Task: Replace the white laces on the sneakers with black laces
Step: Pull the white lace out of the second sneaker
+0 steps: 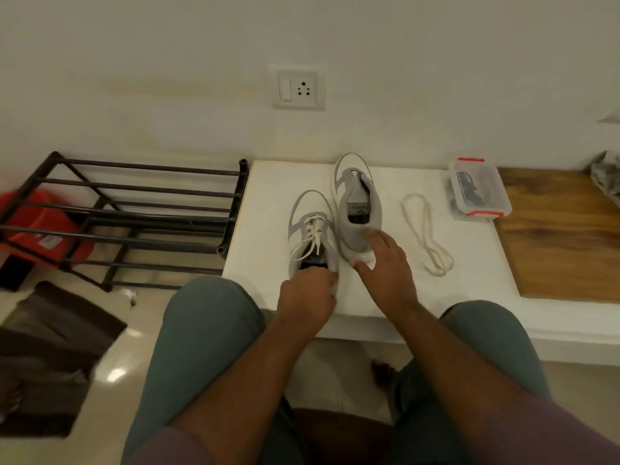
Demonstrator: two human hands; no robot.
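Knees (208, 317) flank left hand (307, 297) gripping laced sneaker (310, 229), right hand (385, 266) loose on unlaced sneaker (357, 203).

One head-worn wide-angle camera looks forward and down, close over the seated person's knees, facing the wall.

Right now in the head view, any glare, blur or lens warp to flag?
Head view: warm, dim light; glare spots on the glossy floor lower left; wide-angle bowing bends the shoe rack and the white table edges; red bucket is smeared at the left edge; laced sneaker, left hand and right hand read soft but legible.
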